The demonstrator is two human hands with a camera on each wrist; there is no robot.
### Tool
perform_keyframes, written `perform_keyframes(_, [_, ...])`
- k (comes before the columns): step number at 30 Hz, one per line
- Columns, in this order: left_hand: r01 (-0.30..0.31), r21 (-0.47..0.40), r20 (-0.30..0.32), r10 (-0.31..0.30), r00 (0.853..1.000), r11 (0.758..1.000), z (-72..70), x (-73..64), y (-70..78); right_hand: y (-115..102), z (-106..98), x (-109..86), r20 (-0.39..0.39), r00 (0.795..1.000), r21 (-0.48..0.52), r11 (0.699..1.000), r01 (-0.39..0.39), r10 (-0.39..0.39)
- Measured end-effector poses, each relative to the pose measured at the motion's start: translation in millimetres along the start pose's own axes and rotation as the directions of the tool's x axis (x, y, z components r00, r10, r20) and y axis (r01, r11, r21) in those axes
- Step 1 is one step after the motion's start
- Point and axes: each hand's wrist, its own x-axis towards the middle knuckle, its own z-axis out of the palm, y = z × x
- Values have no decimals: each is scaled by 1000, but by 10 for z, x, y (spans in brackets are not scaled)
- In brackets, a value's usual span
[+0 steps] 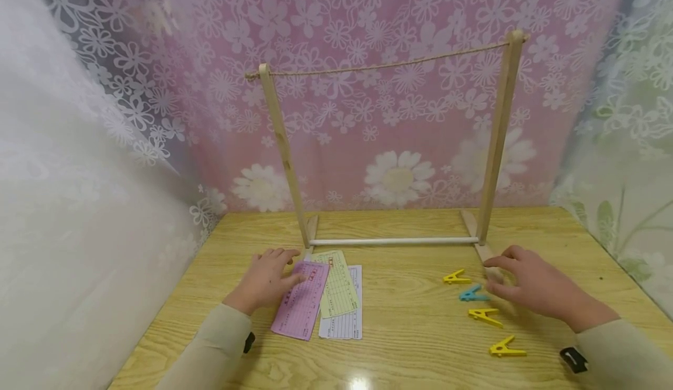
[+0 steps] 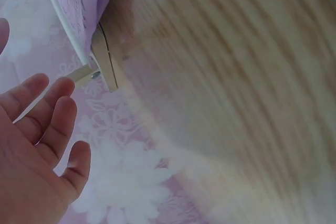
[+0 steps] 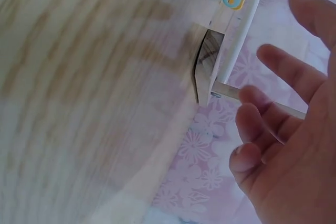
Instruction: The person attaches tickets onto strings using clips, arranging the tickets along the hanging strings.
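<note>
My left hand (image 1: 268,279) hovers at the left of a pink printed slip (image 1: 301,302), its thumb overlapping the slip in the head view. A yellow-green slip (image 1: 339,291) and a white slip (image 1: 353,327) lie partly under one another beside it. In the left wrist view the fingers are loosely bent with nothing between them. My right hand (image 1: 538,285) is held over the right foot of the wooden stand, fingers apart and holding nothing. Left of it lie a blue clothespin (image 1: 473,293) and several yellow clothespins (image 1: 485,317) in a rough column.
Behind the slips and clothespins stands a wooden frame (image 1: 496,139) with two posts. A twine line (image 1: 389,65) runs between the post tops, and a white rod (image 1: 394,241) joins them low down. Flowered curtains (image 1: 347,115) hang behind and at both sides of the wood-grain table (image 1: 410,355).
</note>
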Motion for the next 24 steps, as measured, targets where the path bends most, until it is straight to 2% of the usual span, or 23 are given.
perform_keyframes(6, [60,-113,69,-52,996,992,32,61,-72,78,73,29,87,996,60,998,-1,-5])
perform_keyframes(12, [121,-176,139,-97,986,977,78,141,-157,101,120,50,133,991,110,994,10,-25])
perform_keyframes(19, [110,-220,192,-68,979,969,125,235,-230,67,146,77,181,983,124,992,-6,-16])
perform_keyframes(24, [102,-237,207,-52,977,966,156,284,-265,36,124,82,211,978,147,989,-32,0])
